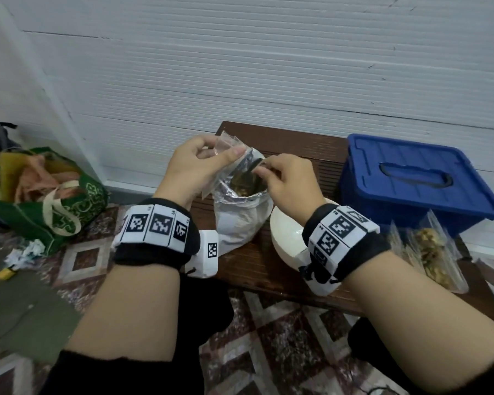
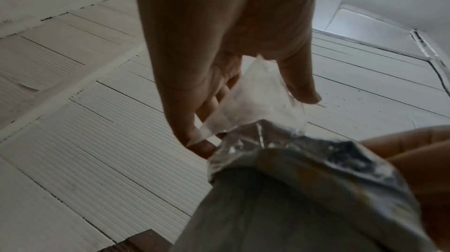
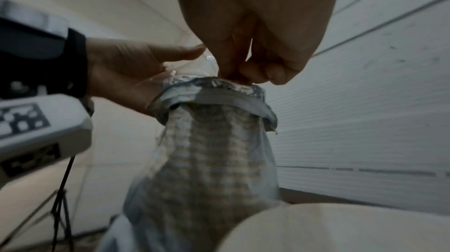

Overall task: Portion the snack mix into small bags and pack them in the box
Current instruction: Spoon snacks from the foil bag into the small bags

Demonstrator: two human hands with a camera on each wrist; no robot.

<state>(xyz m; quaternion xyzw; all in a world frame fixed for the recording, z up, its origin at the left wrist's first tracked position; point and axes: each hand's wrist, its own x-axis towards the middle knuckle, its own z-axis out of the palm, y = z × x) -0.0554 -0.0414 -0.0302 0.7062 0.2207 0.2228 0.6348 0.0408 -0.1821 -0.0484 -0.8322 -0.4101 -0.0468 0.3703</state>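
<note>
The blue box is shut, nothing packed yet. Some filled bags wait beside it. The left hand pinches an empty small bag; the right hand holds what looks like a spoon in the big snack bag.

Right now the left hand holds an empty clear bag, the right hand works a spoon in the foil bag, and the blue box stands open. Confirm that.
One error: the blue box is closed, lid on, as the head view shows. The rest holds: left hand holds the clear bag, right hand works the spoon in the foil bag.
</note>
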